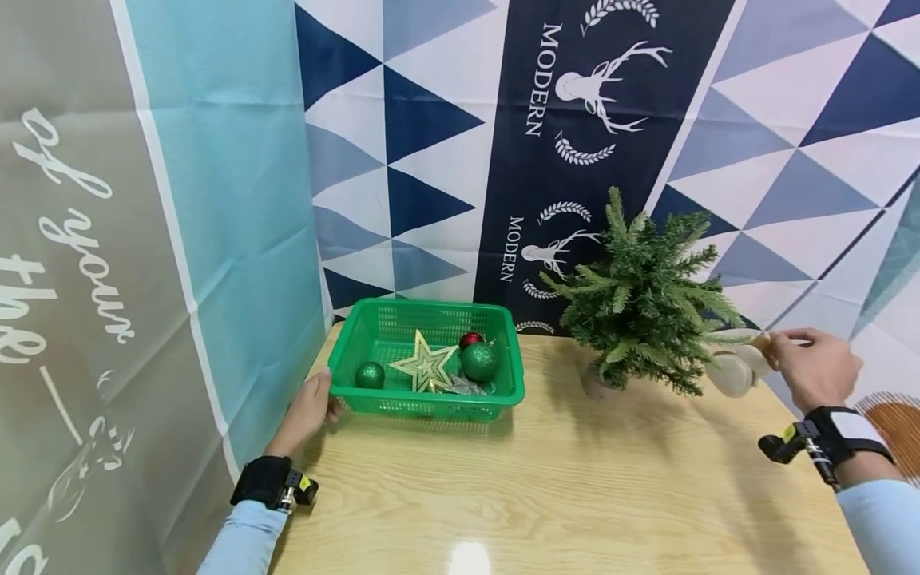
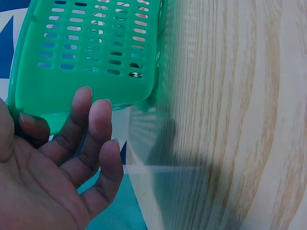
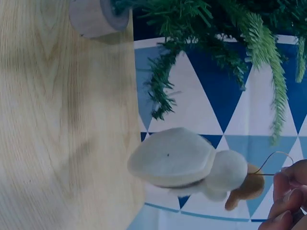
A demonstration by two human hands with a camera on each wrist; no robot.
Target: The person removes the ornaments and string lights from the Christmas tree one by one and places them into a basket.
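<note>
My left hand [image 1: 307,409] grips the left end of a green plastic basket [image 1: 431,406], with the thumb at the rim and the other fingers curled below it. In the basket lie a gold star [image 1: 424,364], two green glitter balls, one of them the larger ball [image 1: 479,362], and a red ball [image 1: 470,340]. Out at the right, my right hand [image 1: 815,367] pinches the thin loop of a white and brown soft hanging ornament [image 3: 172,158]. The ornament dangles beside the right-hand branches of a small artificial Christmas tree [image 1: 640,295], apart from them in the right wrist view.
The tree stands in a pale round base [image 3: 93,19] near the back edge of the wooden table [image 1: 575,487]. Patterned cloth [image 1: 431,120] hangs right behind the table, and more cloth [image 1: 216,239] closes off the left side. Something silvery [image 1: 465,386] lies in the basket.
</note>
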